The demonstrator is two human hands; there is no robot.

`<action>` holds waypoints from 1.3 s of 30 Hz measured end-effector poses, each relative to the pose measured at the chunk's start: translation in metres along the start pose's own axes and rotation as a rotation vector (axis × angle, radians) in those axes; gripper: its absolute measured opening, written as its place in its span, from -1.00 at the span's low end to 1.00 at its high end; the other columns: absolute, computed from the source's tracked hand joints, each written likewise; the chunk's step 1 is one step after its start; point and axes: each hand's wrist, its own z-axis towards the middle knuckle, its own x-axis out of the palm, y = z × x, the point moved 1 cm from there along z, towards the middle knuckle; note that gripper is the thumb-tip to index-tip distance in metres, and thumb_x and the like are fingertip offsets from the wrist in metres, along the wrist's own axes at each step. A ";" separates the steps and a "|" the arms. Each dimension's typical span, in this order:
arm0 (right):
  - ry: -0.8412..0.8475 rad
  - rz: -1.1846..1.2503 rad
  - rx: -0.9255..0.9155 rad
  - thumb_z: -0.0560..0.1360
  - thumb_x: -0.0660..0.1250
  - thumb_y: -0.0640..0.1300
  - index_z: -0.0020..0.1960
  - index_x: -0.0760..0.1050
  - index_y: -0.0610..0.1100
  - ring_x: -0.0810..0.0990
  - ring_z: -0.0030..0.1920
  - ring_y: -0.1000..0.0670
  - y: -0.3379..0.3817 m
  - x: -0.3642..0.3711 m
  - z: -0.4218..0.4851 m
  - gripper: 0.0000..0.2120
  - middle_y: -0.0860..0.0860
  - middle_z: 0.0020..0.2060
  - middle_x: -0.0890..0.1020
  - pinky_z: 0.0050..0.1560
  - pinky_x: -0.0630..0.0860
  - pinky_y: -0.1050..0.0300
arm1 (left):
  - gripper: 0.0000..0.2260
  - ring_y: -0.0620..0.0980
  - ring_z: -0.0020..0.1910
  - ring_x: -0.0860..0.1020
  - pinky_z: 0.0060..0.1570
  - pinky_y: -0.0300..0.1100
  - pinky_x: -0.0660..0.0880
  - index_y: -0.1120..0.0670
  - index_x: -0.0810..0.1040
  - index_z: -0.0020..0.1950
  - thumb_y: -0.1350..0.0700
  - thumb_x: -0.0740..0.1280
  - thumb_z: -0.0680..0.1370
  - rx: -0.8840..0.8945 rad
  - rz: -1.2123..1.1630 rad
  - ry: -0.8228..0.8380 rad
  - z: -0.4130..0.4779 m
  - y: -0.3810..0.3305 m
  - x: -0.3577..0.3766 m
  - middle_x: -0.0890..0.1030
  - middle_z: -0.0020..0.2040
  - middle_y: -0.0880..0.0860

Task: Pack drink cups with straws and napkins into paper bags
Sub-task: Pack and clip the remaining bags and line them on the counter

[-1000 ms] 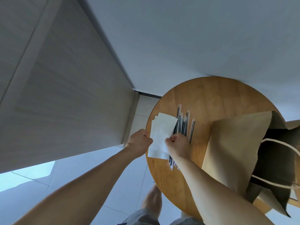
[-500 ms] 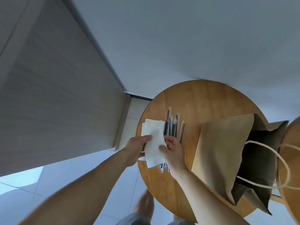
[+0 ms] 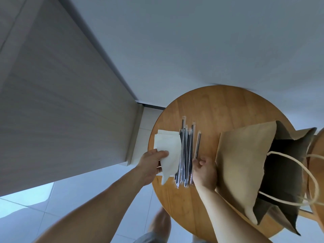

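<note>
Packing seems barely begun: the left hand (image 3: 150, 165) pinches 1 napkin (image 3: 171, 155) at the left edge of the table (image 3: 219, 106), the right hand (image 3: 205, 172) curls by 1 straw (image 3: 198, 142), grip unclear, and the paper bag (image 3: 243, 163) lies open.

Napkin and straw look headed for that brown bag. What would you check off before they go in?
1. Napkin held: ok. The left hand pinches a napkin.
2. Straw grip: cannot tell. The right hand is at the near end of the lone straw; closure unclear.
3. Bag mouth open: ok. The paper bag lies on its side on the table, gaping.
4. Mouth unobstructed: not ok. A cord handle loops across it.
5. Bag contents: cannot tell. The interior is dark.
</note>
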 end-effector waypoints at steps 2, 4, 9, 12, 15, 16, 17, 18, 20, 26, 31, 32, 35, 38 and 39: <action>0.043 -0.123 0.031 0.55 0.31 0.00 0.11 0.56 -0.08 0.62 0.05 -0.16 -0.006 0.004 0.007 -0.79 -0.05 0.01 0.67 0.01 0.55 0.00 | -0.74 0.19 0.17 0.59 0.19 0.11 0.55 0.14 0.52 0.27 0.21 0.34 0.58 0.016 0.000 -0.026 0.000 0.002 -0.001 0.62 0.19 0.16; 0.070 -0.215 0.024 0.54 0.29 -0.03 0.06 0.57 -0.05 0.64 -0.03 -0.18 -0.006 0.008 0.008 -0.83 -0.07 -0.06 0.68 -0.02 0.59 -0.05 | -0.73 0.19 0.18 0.57 0.24 0.16 0.52 0.13 0.48 0.30 0.19 0.32 0.60 0.042 0.040 -0.059 0.000 0.002 -0.002 0.60 0.20 0.15; 0.059 -0.270 0.041 0.48 0.30 -0.07 -0.09 0.59 -0.03 0.62 -0.23 -0.14 -0.001 0.007 0.010 -0.90 -0.02 -0.25 0.65 -0.22 0.54 0.09 | -0.75 0.19 0.18 0.57 0.24 0.19 0.52 0.12 0.48 0.30 0.17 0.29 0.62 0.081 0.112 -0.102 -0.001 0.003 -0.002 0.60 0.19 0.15; 0.075 -0.170 0.056 0.45 0.33 -0.04 -0.16 0.55 -0.03 0.60 -0.30 -0.08 0.006 0.000 0.005 -0.93 0.02 -0.33 0.62 -0.24 0.57 0.06 | -0.75 0.19 0.17 0.57 0.24 0.20 0.51 0.11 0.48 0.30 0.17 0.29 0.62 0.104 0.135 -0.121 -0.004 0.002 0.002 0.60 0.19 0.14; 0.071 0.027 -0.027 0.44 0.37 -0.08 -0.16 0.51 0.00 0.56 -0.30 0.08 0.026 -0.013 -0.008 -0.96 0.15 -0.34 0.57 -0.33 0.45 0.20 | -0.77 0.17 0.16 0.57 0.25 0.20 0.50 0.08 0.49 0.28 0.17 0.28 0.62 0.155 0.174 -0.121 -0.014 -0.005 0.009 0.60 0.18 0.12; 0.094 0.082 -0.080 0.45 0.38 -0.11 -0.16 0.51 0.01 0.54 -0.30 0.13 0.036 -0.020 -0.014 -0.94 0.16 -0.33 0.57 -0.34 0.40 0.26 | -0.77 0.16 0.15 0.57 0.26 0.19 0.50 0.08 0.49 0.28 0.16 0.27 0.62 0.178 0.196 -0.122 -0.019 -0.008 0.012 0.60 0.17 0.11; 0.129 0.137 -0.128 0.44 0.39 -0.14 -0.17 0.51 0.00 0.55 -0.30 0.13 0.045 -0.026 -0.021 -0.93 0.14 -0.33 0.58 -0.33 0.41 0.29 | -0.77 0.16 0.15 0.56 0.26 0.18 0.50 0.07 0.49 0.29 0.16 0.26 0.63 0.203 0.223 -0.124 -0.025 -0.013 0.016 0.60 0.17 0.10; 0.176 0.194 -0.167 0.43 0.39 -0.17 -0.18 0.52 -0.02 0.57 -0.29 0.14 0.054 -0.033 -0.028 -0.92 0.12 -0.33 0.60 -0.31 0.43 0.32 | -0.77 0.16 0.15 0.56 0.25 0.17 0.51 0.08 0.49 0.28 0.16 0.25 0.63 0.227 0.249 -0.122 -0.032 -0.019 0.019 0.60 0.17 0.11; 0.281 0.268 -0.225 0.41 0.41 -0.21 -0.19 0.54 -0.03 0.57 -0.31 0.17 0.071 -0.050 -0.042 -0.90 0.11 -0.34 0.61 -0.28 0.45 0.35 | -0.80 0.19 0.13 0.58 0.23 0.19 0.52 0.12 0.53 0.22 0.18 0.25 0.61 0.278 0.269 -0.100 -0.048 -0.031 0.026 0.62 0.14 0.14; 0.356 0.217 -0.405 0.42 0.41 -0.16 -0.15 0.59 0.03 0.60 -0.24 0.17 0.113 -0.107 -0.076 -0.91 0.16 -0.29 0.65 -0.24 0.49 0.36 | -0.82 0.23 0.08 0.64 0.17 0.21 0.54 0.13 0.64 0.11 0.20 0.27 0.58 0.399 0.249 0.037 -0.105 -0.064 0.053 0.70 0.04 0.17; 0.275 0.243 -0.511 0.42 0.42 -0.13 -0.16 0.57 0.09 0.60 -0.21 0.18 0.140 -0.150 -0.085 -0.88 0.23 -0.25 0.64 -0.20 0.50 0.36 | -0.84 0.08 -0.04 0.70 -0.07 -0.09 0.63 0.06 0.69 -0.01 0.26 0.34 0.57 0.543 0.226 0.174 -0.145 -0.087 0.079 0.73 -0.05 0.08; 0.262 0.242 -0.532 0.42 0.42 -0.11 -0.16 0.56 0.11 0.60 -0.20 0.18 0.143 -0.156 -0.085 -0.89 0.24 -0.24 0.63 -0.20 0.50 0.37 | -0.87 0.05 -0.06 0.70 -0.13 -0.14 0.62 0.07 0.67 0.02 0.25 0.37 0.56 0.568 0.229 0.172 -0.151 -0.091 0.083 0.73 -0.05 0.06; 0.225 0.225 -0.604 0.43 0.42 -0.05 -0.17 0.52 0.17 0.58 -0.19 0.23 0.148 -0.173 -0.086 -0.87 0.31 -0.22 0.61 -0.22 0.47 0.42 | -0.89 0.04 -0.09 0.71 -0.23 -0.20 0.59 0.10 0.67 0.04 0.22 0.42 0.54 0.611 0.229 0.153 -0.162 -0.099 0.095 0.73 -0.07 0.05; 0.218 0.213 -0.624 0.45 0.44 -0.01 -0.11 0.50 0.17 0.58 -0.17 0.21 0.152 -0.190 -0.084 -0.87 0.24 -0.22 0.61 -0.20 0.47 0.37 | -0.92 0.03 -0.12 0.71 -0.26 -0.15 0.59 0.06 0.67 0.01 0.17 0.43 0.53 0.644 0.286 0.148 -0.173 -0.108 0.107 0.73 -0.10 0.02; 0.201 0.217 -0.636 0.45 0.45 0.01 -0.07 0.49 0.17 0.58 -0.13 0.22 0.154 -0.197 -0.084 -0.84 0.22 -0.19 0.61 -0.18 0.47 0.38 | -0.92 0.03 -0.14 0.71 -0.26 -0.13 0.60 0.05 0.67 0.01 0.15 0.43 0.53 0.659 0.311 0.147 -0.177 -0.112 0.110 0.73 -0.11 0.01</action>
